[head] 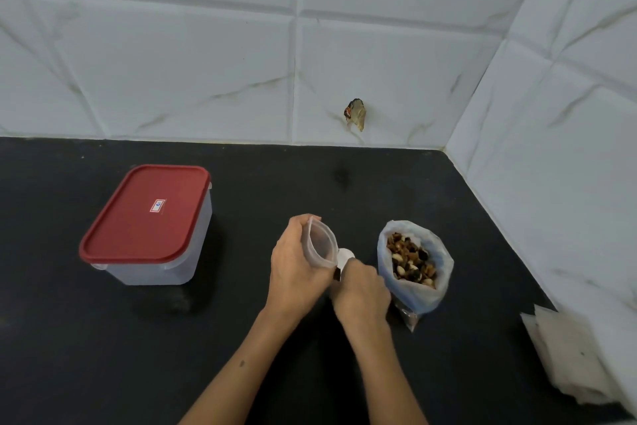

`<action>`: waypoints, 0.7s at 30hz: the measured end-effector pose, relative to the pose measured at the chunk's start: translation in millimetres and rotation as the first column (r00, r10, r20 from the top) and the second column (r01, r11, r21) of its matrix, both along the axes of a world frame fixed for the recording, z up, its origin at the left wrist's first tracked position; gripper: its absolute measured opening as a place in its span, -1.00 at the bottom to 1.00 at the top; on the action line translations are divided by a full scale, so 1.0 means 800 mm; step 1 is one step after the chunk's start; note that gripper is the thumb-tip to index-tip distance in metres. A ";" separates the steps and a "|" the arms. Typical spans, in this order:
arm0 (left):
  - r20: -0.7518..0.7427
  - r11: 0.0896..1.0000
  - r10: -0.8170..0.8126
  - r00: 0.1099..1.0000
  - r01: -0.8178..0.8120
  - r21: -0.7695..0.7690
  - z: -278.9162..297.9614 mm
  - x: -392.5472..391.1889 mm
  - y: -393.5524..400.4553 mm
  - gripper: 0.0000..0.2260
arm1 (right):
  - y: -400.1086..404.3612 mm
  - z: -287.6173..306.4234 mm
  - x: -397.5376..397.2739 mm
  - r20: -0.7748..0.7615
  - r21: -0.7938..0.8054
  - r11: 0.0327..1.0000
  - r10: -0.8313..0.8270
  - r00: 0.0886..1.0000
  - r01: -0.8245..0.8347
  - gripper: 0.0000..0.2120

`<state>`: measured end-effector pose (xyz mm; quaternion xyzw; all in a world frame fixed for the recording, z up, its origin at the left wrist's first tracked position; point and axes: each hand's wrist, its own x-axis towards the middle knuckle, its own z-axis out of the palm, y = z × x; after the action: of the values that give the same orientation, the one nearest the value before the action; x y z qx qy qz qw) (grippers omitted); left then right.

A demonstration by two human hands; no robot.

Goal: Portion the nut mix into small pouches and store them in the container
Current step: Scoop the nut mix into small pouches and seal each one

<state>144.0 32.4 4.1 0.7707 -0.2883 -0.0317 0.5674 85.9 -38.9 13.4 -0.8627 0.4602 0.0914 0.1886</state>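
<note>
Both hands are close together in the middle of the black counter (310,183). The left hand (296,269) is wrapped around a small clear pouch (322,245) and holds it up with its mouth wide open. The pouch looks like it has nothing in it, but it is hard to be sure. The right hand (362,290) sits just beside the left one, a little lower and to the right. Its fingers are curled around a small white scoop (344,257). Only the round white end of the scoop shows, and it pokes up right next to the pouch.

Just to the right of the right hand stands a big plastic bag (415,266) with its top rolled open. It is full of the nut mix (412,261), brown and pale and dark bits all together. The bag nearly touches the right hand.

Well off to the left of both hands sits the container (151,252), a clear box. Its red lid (144,214) is shut on top and has a small sticker in the middle.

At the far right edge of the counter lies a pile of flat pale pouches (579,359), near the white tiled wall (379,45).
</note>
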 end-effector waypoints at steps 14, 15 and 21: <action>-0.101 0.999 -0.033 0.994 0.033 -0.005 -0.006 -0.025 -0.015 -0.57 | -0.056 0.066 -0.077 0.588 -0.035 0.968 -0.181 0.788 0.248 -0.89; -0.110 0.998 -0.058 0.992 0.059 0.007 -0.007 -0.028 -0.020 -0.57 | -0.067 0.065 -0.085 0.570 -0.032 0.953 -0.231 0.789 0.302 -0.87; -0.167 0.986 -0.144 0.975 0.155 0.053 -0.015 -0.045 -0.057 -0.60 | -0.106 0.043 -0.110 0.358 -0.055 0.923 -0.339 0.870 0.382 -0.69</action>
<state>108.1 -13.0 -7.8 0.7599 -0.2970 -0.1469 0.5593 -1.7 -123.5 47.9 -0.7743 0.5780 -0.1250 0.2254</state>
